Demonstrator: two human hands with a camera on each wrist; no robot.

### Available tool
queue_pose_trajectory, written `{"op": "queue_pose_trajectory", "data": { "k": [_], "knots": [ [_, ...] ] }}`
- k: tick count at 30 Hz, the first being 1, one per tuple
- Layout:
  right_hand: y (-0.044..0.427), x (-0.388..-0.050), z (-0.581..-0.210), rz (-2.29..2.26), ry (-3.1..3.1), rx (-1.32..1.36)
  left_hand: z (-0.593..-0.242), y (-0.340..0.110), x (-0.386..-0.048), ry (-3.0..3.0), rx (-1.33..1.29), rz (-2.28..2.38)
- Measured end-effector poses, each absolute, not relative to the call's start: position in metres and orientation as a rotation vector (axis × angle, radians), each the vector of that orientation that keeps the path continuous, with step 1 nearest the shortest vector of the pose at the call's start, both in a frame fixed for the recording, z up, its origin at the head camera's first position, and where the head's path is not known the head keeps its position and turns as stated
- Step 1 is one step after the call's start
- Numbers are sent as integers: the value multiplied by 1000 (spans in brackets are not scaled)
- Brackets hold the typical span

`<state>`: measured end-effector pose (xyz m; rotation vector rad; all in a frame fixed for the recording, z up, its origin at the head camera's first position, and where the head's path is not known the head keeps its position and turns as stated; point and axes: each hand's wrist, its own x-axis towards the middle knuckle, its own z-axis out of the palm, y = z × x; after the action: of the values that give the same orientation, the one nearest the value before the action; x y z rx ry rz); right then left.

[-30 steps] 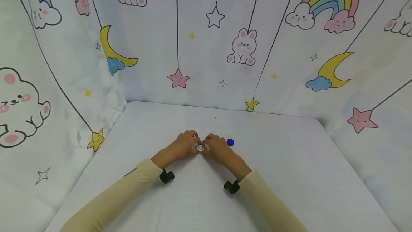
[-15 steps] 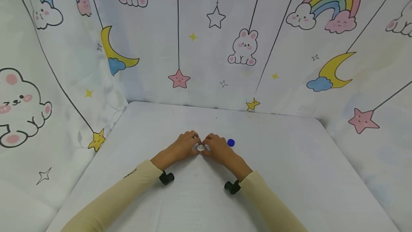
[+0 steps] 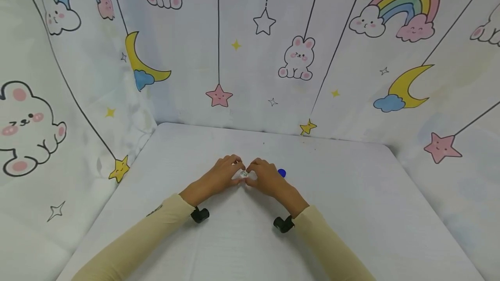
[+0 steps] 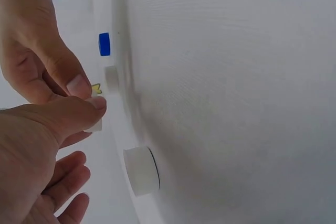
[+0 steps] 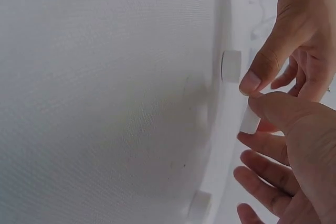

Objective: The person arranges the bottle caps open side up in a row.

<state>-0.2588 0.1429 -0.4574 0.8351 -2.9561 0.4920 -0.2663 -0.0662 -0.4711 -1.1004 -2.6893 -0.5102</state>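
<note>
Above the white table, my two hands meet at their fingertips around a small white round cap (image 3: 244, 174), with faint dark marks on its top in the head view. My left hand (image 3: 225, 172) pinches it from the left, its thumb lying near the cap (image 4: 94, 125) in the left wrist view. From the other side my right hand (image 3: 265, 178) pinches the cap (image 5: 250, 121) between thumb and finger, with its other fingers spread loosely. Fingers hide much of the cap. Just beyond my right hand lies a blue round cap (image 3: 282, 172).
On the table (image 3: 351, 211) stand a white cylinder (image 4: 140, 170) with a thin dark line at its base and a second white one (image 4: 111, 80) near the blue cap. A curtain (image 3: 187, 34) printed with cartoons surrounds the table.
Both hands have risen slightly in the head view with the white cap between them. The right hand covers a bit more of the blue cap. The head view has shifted a little.
</note>
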Motion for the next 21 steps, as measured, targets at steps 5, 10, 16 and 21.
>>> {"op": "queue_pose_trajectory", "data": {
  "k": [5,10,16,21],
  "knots": [
    [145,-258,-457,529,-2968,834,-471,-68,-265,-2642,-1125,-497],
    [147,-258,-460,585,-2984,817,-472,-68,-264,-2604,-1146,-512],
    [149,-257,-459,622,-2989,808,-473,-68,-264,-2539,-1173,-517],
    [149,-258,-459,643,-2982,814,-471,-68,-264,-2512,-1179,-529]
  ]
}}
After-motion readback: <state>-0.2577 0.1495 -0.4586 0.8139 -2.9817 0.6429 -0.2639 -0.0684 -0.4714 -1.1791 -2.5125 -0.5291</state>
